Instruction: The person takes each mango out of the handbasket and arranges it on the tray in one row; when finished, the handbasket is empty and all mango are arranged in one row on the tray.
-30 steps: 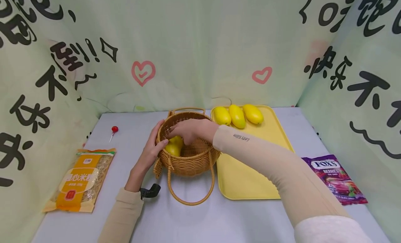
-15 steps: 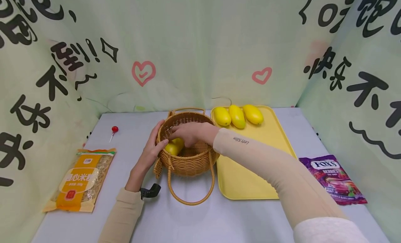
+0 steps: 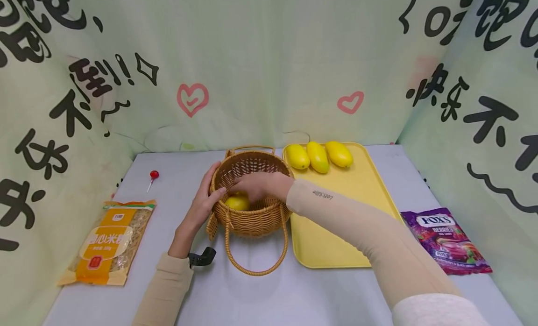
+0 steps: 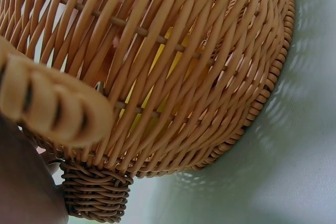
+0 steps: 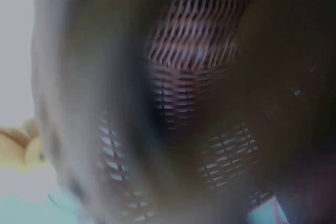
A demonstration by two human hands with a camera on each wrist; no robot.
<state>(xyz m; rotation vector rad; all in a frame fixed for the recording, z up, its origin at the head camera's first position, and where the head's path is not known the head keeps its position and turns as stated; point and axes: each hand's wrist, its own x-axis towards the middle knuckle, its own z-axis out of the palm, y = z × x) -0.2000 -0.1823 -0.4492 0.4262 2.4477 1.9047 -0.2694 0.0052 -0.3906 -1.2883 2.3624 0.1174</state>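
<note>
A round wicker basket (image 3: 256, 223) stands at mid-table, its front handle hanging down onto the cloth. My left hand (image 3: 203, 200) grips the basket's left side, thumb over the rim and fingers along the outside. Inside the basket is a yellow mango (image 3: 237, 202), low against the near left wall. My right hand (image 3: 262, 185) reaches in over the right rim and holds this mango; its fingertips are mostly hidden. Through the weave, the left wrist view shows part of the yellow mango (image 4: 160, 72). Darkness and blur fill most of the right wrist view.
On the yellow tray (image 3: 328, 237), right of the basket, three mangoes (image 3: 318, 156) lie at the back. A purple candy bag (image 3: 449, 242) lies far right. At left are an orange-labelled food bag (image 3: 109, 242) and a red lollipop (image 3: 154, 174). Cloth walls surround the table.
The mango in the basket has tipped from upright to lying lower, my right hand sinking slightly with it. My left hand stays on the rim.
</note>
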